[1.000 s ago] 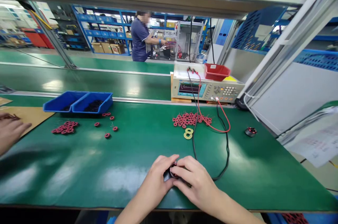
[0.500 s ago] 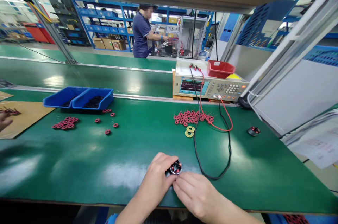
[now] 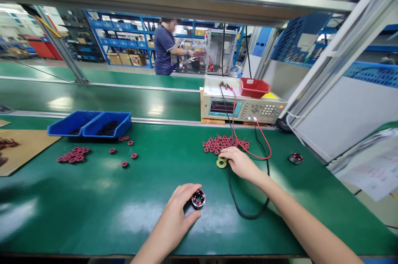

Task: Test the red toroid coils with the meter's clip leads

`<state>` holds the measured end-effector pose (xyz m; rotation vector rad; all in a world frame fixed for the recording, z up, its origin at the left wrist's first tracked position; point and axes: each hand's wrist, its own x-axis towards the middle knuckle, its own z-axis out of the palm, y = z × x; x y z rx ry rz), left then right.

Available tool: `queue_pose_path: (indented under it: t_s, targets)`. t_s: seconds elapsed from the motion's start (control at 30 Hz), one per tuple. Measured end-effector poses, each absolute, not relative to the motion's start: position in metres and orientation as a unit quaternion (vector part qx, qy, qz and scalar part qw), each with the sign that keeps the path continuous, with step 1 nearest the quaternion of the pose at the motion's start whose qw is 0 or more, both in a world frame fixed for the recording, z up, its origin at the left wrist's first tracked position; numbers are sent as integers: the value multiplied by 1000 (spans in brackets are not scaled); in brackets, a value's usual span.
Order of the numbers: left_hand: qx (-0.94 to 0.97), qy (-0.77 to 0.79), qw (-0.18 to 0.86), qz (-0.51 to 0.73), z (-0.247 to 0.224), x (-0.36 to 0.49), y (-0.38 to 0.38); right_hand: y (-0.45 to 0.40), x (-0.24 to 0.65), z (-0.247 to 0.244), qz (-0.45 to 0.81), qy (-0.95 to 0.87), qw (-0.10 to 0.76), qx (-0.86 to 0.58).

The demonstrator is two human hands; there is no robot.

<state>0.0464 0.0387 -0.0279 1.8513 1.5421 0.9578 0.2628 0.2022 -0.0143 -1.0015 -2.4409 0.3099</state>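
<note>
My left hand (image 3: 182, 210) curves its fingers and thumb round a small round motor stator (image 3: 198, 199) with a metal rim, black inside and red windings, near the front of the bench. A thin wire end sticks out of the stator toward the right. Farther forward, my right hand (image 3: 241, 162) is closed with its fingertips on the upper of two flat yellow ring washers. The lower ring washer (image 3: 221, 165) lies flat just in front of the fingers. Right behind that hand is a pile of red-wound ring cores (image 3: 214, 144).
Behind the pile stands a bench tester (image 3: 248, 108) with a red tray (image 3: 254, 87) on top. Its black cable (image 3: 248, 216) loops across the green bench. At left are blue bins (image 3: 107, 131) and more ring cores (image 3: 74, 155); another stator (image 3: 295, 158) sits right. A person (image 3: 164, 48) works beyond.
My right hand has left the stator and moved forward to the yellow ring washers. My left hand stays round the stator, now slightly farther left in view.
</note>
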Motion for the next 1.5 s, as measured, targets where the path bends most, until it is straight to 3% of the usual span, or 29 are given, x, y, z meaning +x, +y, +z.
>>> queue_pose_path:
  t_s: [0.27, 0.47, 0.6, 0.93, 1.1, 1.27, 1.4, 1.5]
  targets:
    - [625, 595, 215, 457, -7, 33, 43, 190, 264, 3, 144, -877, 278, -365]
    - [665, 569, 239, 421, 19, 51, 54, 142, 238, 39, 354, -867, 254, -242]
    - [660, 572, 269, 406, 19, 56, 56, 126, 224, 32, 448, -805, 270, -279]
    - [558, 598, 346, 459, 5, 68, 57, 104, 223, 24, 220, -882, 270, -316]
    - [588, 597, 324, 439, 3, 68, 53, 102, 228, 20, 161, -900, 262, -308]
    - [656, 664, 147, 328, -1, 62, 42, 112, 235, 20, 231, -867, 286, -337]
    - [687, 672, 128, 245, -8, 61, 37, 114, 233, 19, 316, -860, 230, -329]
    - [693, 670, 126, 236, -11, 61, 39, 108, 225, 16, 307, -882, 196, -299]
